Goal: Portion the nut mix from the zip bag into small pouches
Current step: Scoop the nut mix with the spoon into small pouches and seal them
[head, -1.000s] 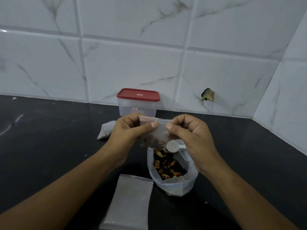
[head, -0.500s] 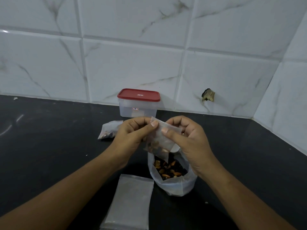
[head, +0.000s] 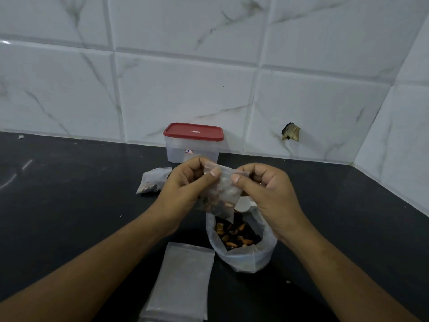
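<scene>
A small clear pouch (head: pixel 224 194) with nuts in its lower part hangs tilted between both hands, above the open zip bag (head: pixel 243 252) of nut mix standing on the black counter. My left hand (head: pixel 188 189) pinches the pouch's top edge at the left with thumb and fingers. My right hand (head: pixel 267 194) pinches the top edge at the right. A white scoop (head: pixel 242 204) shows just under my right hand; its handle is hidden. A filled pouch (head: pixel 153 183) lies to the left behind my left hand.
A stack of empty clear pouches (head: pixel 183 284) lies on the counter (head: pixel 69 205) in front of the zip bag. A clear box with a red lid (head: pixel 193 141) stands against the tiled wall. The wall turns a corner at the right.
The pouch has tilted and dropped slightly, its nuts now gathered at the lower left. Both hands' thumbs have shifted along its top edge. The scoop stays under my right hand.
</scene>
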Demonstrator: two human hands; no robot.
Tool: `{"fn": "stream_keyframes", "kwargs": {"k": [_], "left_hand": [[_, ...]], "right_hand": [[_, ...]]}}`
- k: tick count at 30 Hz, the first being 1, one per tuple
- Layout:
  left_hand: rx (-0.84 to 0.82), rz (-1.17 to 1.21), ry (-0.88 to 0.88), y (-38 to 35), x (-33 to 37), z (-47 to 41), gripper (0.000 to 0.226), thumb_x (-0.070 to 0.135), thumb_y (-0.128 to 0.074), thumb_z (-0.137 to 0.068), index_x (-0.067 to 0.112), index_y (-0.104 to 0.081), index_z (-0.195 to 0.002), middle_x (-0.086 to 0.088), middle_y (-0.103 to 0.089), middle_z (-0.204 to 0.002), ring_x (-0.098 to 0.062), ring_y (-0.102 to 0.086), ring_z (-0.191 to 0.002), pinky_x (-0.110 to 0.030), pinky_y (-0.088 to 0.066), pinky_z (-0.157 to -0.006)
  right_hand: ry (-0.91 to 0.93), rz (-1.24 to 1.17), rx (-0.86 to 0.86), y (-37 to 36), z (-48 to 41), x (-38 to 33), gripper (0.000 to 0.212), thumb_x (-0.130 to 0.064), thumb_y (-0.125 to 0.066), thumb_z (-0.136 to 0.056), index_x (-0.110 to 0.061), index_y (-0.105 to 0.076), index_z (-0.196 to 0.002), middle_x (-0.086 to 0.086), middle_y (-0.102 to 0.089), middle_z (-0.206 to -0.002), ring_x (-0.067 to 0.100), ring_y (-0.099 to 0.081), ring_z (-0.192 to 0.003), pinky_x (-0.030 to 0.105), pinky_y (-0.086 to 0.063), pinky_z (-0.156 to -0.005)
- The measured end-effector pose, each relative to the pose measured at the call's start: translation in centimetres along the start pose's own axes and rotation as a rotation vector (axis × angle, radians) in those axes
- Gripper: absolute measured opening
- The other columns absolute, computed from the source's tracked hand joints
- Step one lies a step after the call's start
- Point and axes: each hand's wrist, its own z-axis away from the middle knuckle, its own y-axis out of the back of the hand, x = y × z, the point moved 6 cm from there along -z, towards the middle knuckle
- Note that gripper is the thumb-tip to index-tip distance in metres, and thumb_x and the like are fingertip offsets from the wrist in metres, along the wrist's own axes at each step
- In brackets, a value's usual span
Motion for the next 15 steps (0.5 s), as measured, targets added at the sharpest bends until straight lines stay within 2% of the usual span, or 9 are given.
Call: {"fn": "stream_keyframes", "kwargs": {"k": [4, 8, 13, 15], "left_hand": [[-0.023, -0.056, 0.01, 0.0, 0.28, -0.04, 0.024, 0.016, -0.069, -0.091, 0.002, -0.067, -0.11, -0.015, -0.074, -0.105, -0.03, -0.072, -0.102, -0.04, -0.06, -0.086], [-0.019, -0.053, 0.032, 0.15, -0.06, -0.1, 0.022, 0.015, -0.067, -0.094, -0.001, -0.066, -0.109, -0.019, -0.073, -0.105, -0.032, -0.072, -0.102, -0.041, -0.059, -0.088], [-0.039, -0.035, 0.046, -0.24, 0.06, 0.03, 0.019, 0.014, -0.069, -0.091, 0.002, -0.068, -0.106, -0.014, -0.075, -0.1, -0.026, -0.073, -0.095, -0.032, -0.059, -0.079], [-0.045, -0.039, 0.037, -0.28, 0.13, -0.03, 0.017, 0.012, -0.069, -0.093, 0.002, -0.069, -0.107, -0.015, -0.076, -0.102, -0.027, -0.073, -0.097, -0.033, -0.059, -0.081]], "right_hand": [[0.029, 0.031, -0.038, -0.27, 0.11, -0.23, 0.007, -0.003, -0.071, -0.095, -0.008, -0.076, -0.096, 0.007, -0.078, -0.088, 0.017, -0.076, -0.083, 0.026, -0.061, -0.075], [0.029, 0.035, 0.009, 0.02, 0.05, -0.16, 0.005, -0.006, -0.077, -0.091, -0.01, -0.074, -0.091, 0.002, -0.076, -0.079, 0.013, -0.074, -0.074, 0.025, -0.059, -0.068], [0.047, 0.034, -0.049, -0.42, 0.15, -0.37, 0.011, -0.003, -0.071, -0.094, -0.012, -0.077, -0.095, 0.005, -0.08, -0.091, 0.017, -0.077, -0.086, 0.026, -0.06, -0.077], [0.049, 0.034, -0.067, -0.61, 0.23, -0.45, 0.014, -0.002, -0.07, -0.095, -0.013, -0.078, -0.095, 0.004, -0.08, -0.091, 0.016, -0.077, -0.087, 0.024, -0.059, -0.078]]}}
